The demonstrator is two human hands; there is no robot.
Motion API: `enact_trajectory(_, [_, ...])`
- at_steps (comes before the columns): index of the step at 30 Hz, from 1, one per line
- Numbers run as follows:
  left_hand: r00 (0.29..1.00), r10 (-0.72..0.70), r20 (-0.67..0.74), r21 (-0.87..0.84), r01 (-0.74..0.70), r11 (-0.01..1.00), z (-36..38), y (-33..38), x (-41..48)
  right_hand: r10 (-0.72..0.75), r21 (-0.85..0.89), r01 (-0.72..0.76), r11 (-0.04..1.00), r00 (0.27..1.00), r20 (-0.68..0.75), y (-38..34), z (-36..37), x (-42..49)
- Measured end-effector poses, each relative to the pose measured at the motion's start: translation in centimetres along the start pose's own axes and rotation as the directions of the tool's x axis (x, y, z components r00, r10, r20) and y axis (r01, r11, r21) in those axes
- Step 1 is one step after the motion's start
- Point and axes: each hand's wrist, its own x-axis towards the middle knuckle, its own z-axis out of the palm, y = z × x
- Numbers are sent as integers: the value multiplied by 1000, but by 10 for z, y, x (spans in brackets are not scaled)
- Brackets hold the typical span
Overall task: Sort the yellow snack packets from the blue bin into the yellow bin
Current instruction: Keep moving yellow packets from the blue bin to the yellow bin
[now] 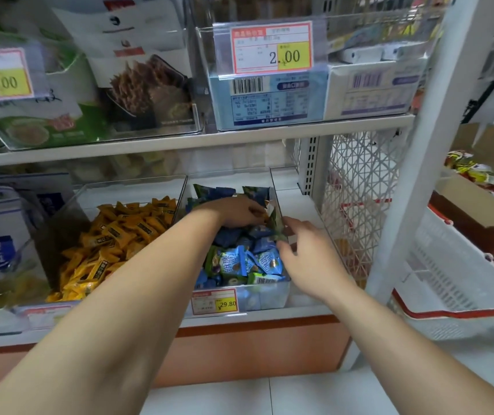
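Note:
On the lower shelf stand two clear bins side by side. The left bin (48, 312) is heaped with yellow snack packets (111, 238). The right bin (269, 296) is full of blue packets (233, 265). My left hand (233, 211) reaches deep into the back of the blue bin, fingers curled down among the packets; a sliver of a yellow packet (266, 217) shows at its fingertips. My right hand (302, 256) hovers over the blue bin's right side, fingers loosely spread, holding nothing; its fingertips are near the bin's right wall.
A price tag (215, 301) hangs on the blue bin's front. The upper shelf (197, 138) juts out just above the bins. A white upright (425, 151) and a mesh panel (359, 187) close the right side. A white basket with red trim (461, 283) stands at the right.

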Motion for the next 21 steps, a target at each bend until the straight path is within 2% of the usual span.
enact_trajectory(4, [983,-50,178,23,47,999,-2,4,8,6,-6,-6,1000,1000,-11,1,2,3])
enact_trajectory(6, [984,-31,174,33,26,999,-2,1,8,1,-5,-1,1000,1000,1,2,2,3])
enact_trajectory(9, [997,56,49,-53,-53,997,2,-5,7,2,8,-3,1000,1000,21,5,1,3])
enact_trajectory(13, [971,87,-224,-210,-135,968,4,-17,-4,1,6,-1,1000,999,38,6,-2,4])
enact_trajectory(16, [914,50,-404,-276,-174,945,-3,-18,-13,7,3,-7,1000,999,34,5,-4,3])
enact_trajectory(21, [827,-122,-548,-494,-203,846,-15,-9,-29,49,3,-49,999,998,30,1,-4,4])
